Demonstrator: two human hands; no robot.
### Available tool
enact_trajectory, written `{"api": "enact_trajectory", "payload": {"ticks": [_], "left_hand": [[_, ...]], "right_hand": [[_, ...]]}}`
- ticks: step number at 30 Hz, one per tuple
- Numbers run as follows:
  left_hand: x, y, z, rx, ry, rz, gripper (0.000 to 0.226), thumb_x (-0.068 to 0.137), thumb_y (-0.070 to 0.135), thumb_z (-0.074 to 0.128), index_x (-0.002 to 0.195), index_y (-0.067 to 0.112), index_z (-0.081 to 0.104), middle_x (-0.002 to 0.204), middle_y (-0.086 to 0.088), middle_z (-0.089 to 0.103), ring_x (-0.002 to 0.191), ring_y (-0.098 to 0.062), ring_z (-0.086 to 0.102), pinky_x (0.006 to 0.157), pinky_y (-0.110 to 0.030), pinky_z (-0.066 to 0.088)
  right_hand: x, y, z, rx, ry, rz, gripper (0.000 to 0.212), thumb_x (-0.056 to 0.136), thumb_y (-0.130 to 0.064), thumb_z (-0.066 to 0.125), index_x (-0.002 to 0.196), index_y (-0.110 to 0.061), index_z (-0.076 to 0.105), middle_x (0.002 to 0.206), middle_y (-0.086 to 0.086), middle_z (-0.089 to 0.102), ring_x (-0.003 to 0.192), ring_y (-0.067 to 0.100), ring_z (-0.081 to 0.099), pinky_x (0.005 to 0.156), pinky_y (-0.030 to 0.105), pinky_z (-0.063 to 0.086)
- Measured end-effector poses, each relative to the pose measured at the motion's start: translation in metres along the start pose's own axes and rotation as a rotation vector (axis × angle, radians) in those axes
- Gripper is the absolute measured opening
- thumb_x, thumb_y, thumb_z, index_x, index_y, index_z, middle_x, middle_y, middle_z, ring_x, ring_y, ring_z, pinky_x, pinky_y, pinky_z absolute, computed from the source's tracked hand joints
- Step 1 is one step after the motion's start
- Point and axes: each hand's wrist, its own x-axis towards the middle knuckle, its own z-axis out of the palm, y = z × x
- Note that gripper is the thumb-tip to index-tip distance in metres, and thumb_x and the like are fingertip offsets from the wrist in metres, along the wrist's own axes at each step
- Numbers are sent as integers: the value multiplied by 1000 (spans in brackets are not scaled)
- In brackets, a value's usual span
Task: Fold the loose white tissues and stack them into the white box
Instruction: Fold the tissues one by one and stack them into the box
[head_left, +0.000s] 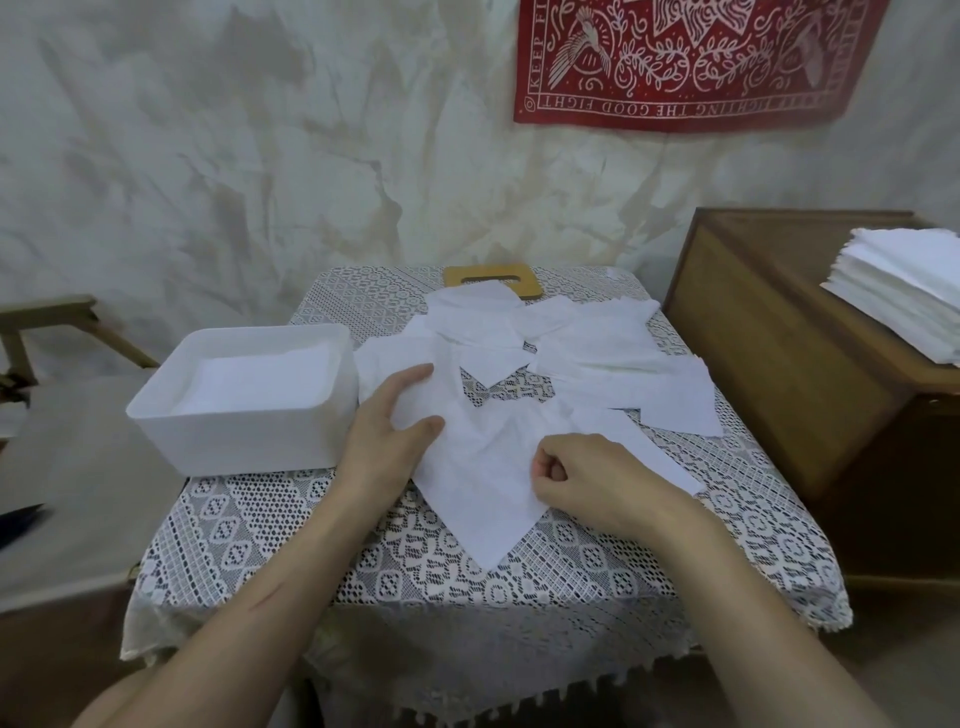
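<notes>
A white tissue (485, 488) lies spread like a diamond on the lace-covered table (415, 571) in front of me. My left hand (387, 434) rests flat on its left part with straight fingers. My right hand (587, 475) has curled fingers on the tissue's right side; a pinch on the tissue is not clearly visible. Several more loose white tissues (561, 343) lie overlapping behind it. The white box (249, 431) stands at the table's left and holds a stack of folded tissues (260, 376).
A wooden lid with a slot (493, 275) lies at the table's far edge, partly under tissues. A wooden cabinet (779, 353) stands to the right, with a pile of white tissues (904, 291) on top. A wooden chair (47, 322) is at the left.
</notes>
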Motion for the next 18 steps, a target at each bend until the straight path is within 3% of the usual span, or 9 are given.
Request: {"api": "enact_trajectory", "payload": {"ticks": [5,9,12,15,18], "left_hand": [[0,2,-1,-46,47,14,52,89,6,74,128,40,64,133,10,65,119,-12,64,100,-39,56],[-1,3,2,-35,39,27,53,90,7,74,131,39,64,134,9,65,122,-12,62,103,-42,55],[-1,3,2,-35,41,39,53,85,16,75,129,43,64,134,11,65,124,-14,62,104,-48,53],[-2,2,1,-32,46,50,53,88,10,74,130,40,64,134,13,64,124,-11,61,105,-47,53],[-1,0,1,-32,49,47,52,89,9,74,131,39,64,135,12,64,125,-13,61,105,-48,53]], "right_hand": [[2,-4,-6,198,166,2,6,90,-31,62,86,-27,62,82,-10,65,73,7,56,66,25,44],[13,-16,6,200,228,10,19,85,-45,70,91,-29,62,91,-11,63,82,7,60,72,29,47],[20,-22,11,162,241,-18,14,85,-40,69,90,-28,62,90,-11,63,85,7,60,76,31,49],[25,-24,12,130,237,-64,4,88,-29,64,84,-28,63,88,-12,63,82,1,58,69,27,43],[26,-25,11,155,228,-77,7,88,-26,62,81,-28,61,85,-12,63,78,2,57,65,22,41]]}}
